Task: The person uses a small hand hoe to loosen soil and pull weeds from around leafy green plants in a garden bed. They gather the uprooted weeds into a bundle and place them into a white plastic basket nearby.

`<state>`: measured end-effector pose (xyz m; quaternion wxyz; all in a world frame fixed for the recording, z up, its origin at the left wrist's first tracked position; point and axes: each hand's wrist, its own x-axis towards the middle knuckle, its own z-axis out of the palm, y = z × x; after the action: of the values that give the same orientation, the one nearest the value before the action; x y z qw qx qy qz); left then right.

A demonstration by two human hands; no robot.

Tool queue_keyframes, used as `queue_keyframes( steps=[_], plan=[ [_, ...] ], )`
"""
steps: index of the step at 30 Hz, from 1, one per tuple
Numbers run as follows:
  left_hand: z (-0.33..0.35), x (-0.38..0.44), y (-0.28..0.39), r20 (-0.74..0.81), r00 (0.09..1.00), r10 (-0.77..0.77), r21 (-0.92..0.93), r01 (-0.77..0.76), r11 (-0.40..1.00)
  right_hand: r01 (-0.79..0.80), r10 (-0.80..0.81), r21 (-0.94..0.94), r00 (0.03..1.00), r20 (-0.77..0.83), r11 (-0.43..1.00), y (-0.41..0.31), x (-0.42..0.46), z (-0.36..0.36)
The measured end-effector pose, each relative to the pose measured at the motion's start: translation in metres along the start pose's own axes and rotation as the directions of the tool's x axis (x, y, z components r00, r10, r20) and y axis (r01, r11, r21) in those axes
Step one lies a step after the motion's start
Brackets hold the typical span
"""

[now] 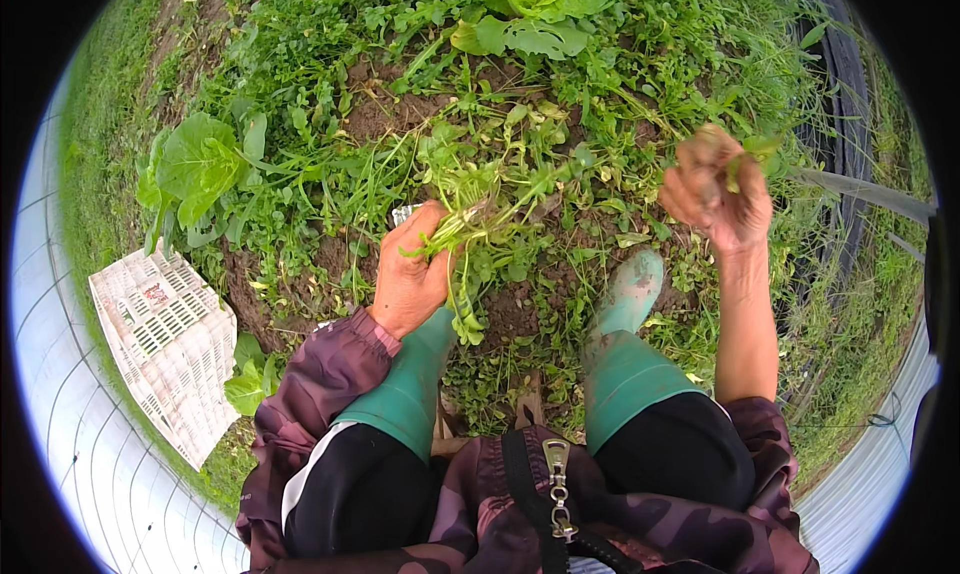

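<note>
My left hand (411, 270) is closed around a bunch of uprooted leafy green plants (469, 221), stems gathered at the fingers and leaves fanning out away from me. One sprig droops below the thumb towards my boots. A small shiny thing (403, 214) shows behind the left knuckles; what it is I cannot tell. To the right, my right hand (716, 191) is raised over the plants with its fingers curled, blurred by motion. A yellowish-green leaf (761, 150) is pinched in it. Beneath both hands lies brown soil (517, 315) covered with low green plants (540, 131).
Lettuce-like heads grow at the left (199, 165) and the far middle (540, 3). A white plastic crate (169, 349) stands at the left. My green rubber boots (630, 371) are planted in the bed. Black sheeting (847, 123) runs along the right, near a pale strip (862, 191).
</note>
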<state>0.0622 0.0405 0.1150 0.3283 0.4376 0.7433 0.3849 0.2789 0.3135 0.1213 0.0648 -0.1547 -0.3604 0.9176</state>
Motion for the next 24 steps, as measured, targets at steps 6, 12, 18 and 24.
queue_keyframes(
  steps=[6,12,18,24],
  plan=[
    [-0.009,0.001,-0.01,-0.024,0.987,-0.162,-0.582,0.118,0.805,-0.582,-0.042,-0.748,0.78,-0.625,0.319,0.042,0.022,0.001],
    [-0.037,-0.009,-0.006,0.086,0.946,-0.311,-0.804,0.251,0.54,-0.061,-0.34,-0.997,0.94,-0.042,-0.045,0.064,0.036,0.022],
    [-0.037,-0.009,-0.007,0.178,0.948,-0.264,-0.805,0.295,0.515,-0.122,0.071,-0.949,0.992,-0.106,0.292,0.087,0.056,0.044],
    [-0.035,-0.014,-0.022,0.225,0.948,-0.225,-0.902,0.29,0.319,-0.18,0.181,-0.667,0.981,-0.068,0.723,0.115,0.068,0.039]
  ],
)
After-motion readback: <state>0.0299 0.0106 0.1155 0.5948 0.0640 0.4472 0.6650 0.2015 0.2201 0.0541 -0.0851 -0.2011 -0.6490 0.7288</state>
